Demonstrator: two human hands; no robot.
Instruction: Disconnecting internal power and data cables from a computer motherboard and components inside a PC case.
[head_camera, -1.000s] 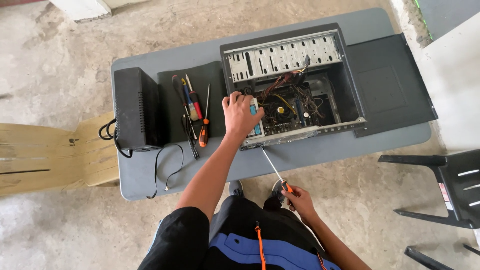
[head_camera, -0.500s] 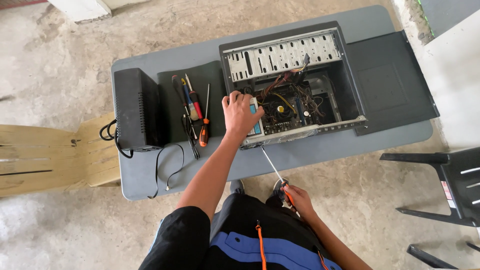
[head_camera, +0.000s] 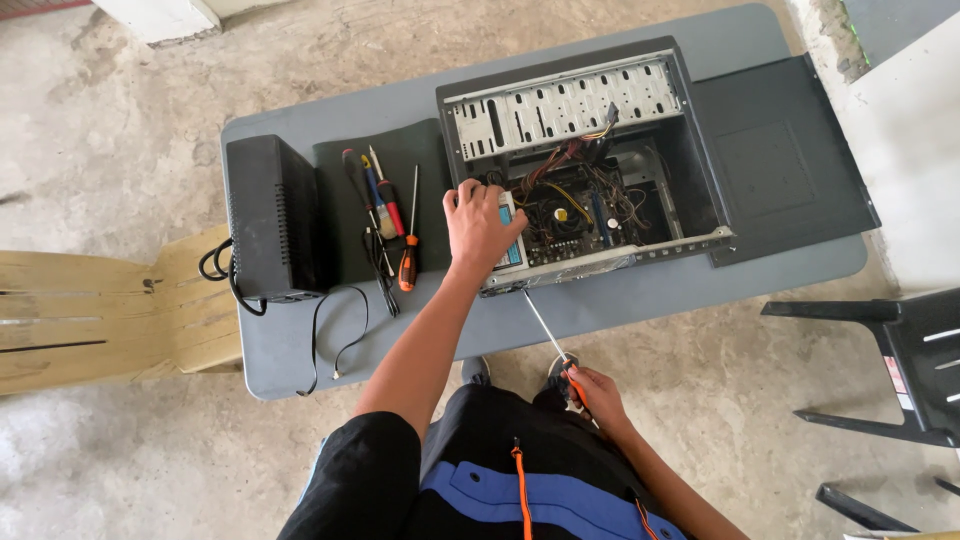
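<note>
An open black computer case (head_camera: 700, 180) lies on its side on a grey table (head_camera: 640, 300), showing a circuit board, coloured wires and a metal drive cage. My left hand (head_camera: 480, 225) rests on a flat silver-and-blue part at the case's near left corner. My right hand (head_camera: 595, 392) is below the table's front edge and grips the orange-and-black handle of a long screwdriver (head_camera: 545, 335). Its shaft points up to the case's front rim.
A black box-shaped unit (head_camera: 270, 220) with cables stands at the table's left. Several screwdrivers (head_camera: 385, 215) lie on a dark mat beside it. The case's side panel (head_camera: 785, 160) lies to the right. A wooden bench (head_camera: 90, 310) is left, a black chair (head_camera: 900, 360) right.
Nothing has visibly moved; both hands stay where they were.
</note>
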